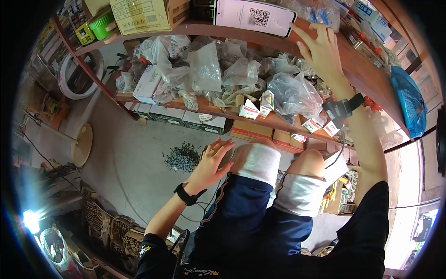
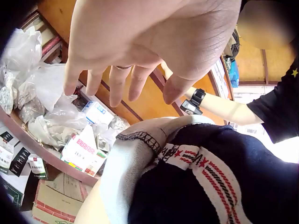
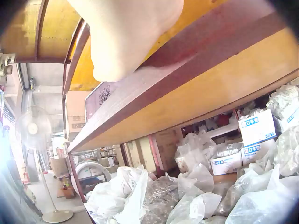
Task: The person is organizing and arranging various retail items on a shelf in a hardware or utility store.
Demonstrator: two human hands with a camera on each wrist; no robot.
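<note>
A phone (image 1: 234, 17) with a QR code on its lit screen leans at the front of the upper shelf (image 1: 200, 29). My right hand (image 1: 321, 52) reaches to the phone's right end, index fingertip right at its edge, the other fingers loosely extended over the shelf. The right wrist view shows the thumb near the phone (image 3: 99, 99); the other fingers are hidden there. Over my left knee hangs my left hand (image 1: 210, 163), fingers spread and holding nothing. In the left wrist view its palm (image 2: 154, 32) and straight fingers are close to the rolled-up shorts leg (image 2: 140, 144).
Plastic bags (image 1: 204, 69) of small parts and little white boxes (image 1: 249, 109) crowd the lower shelf. A cardboard box (image 1: 144, 16) stands left of the phone. Small dark pieces (image 1: 182, 157) lie heaped on the floor. A fan stand (image 1: 82, 144) is at left, a blue bag (image 1: 409, 102) at right.
</note>
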